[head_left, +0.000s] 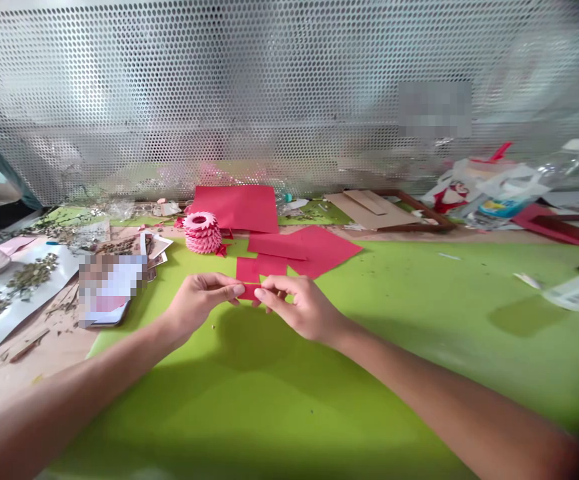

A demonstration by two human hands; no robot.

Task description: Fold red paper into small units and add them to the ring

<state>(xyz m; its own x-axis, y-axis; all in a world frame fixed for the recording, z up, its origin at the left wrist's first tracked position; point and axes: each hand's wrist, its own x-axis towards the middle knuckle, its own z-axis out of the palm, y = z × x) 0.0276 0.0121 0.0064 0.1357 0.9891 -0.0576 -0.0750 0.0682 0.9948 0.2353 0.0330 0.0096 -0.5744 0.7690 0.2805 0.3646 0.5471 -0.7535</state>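
A single camera, worn on the head, supplied the view. It faced forward and down across the green surface (269, 427) at close range, placing the left hand (197, 303) and right hand (307, 310) near mid-frame; a perforated screen (279, 80) filled the upper background.

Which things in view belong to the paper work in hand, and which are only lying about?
Seem to belong:
small red paper piece, pinched by left hand and right hand
larger red sheets
pink layered paper ring, probably

Seem only lying about:
dried leaves
cardboard pieces
plastic bags
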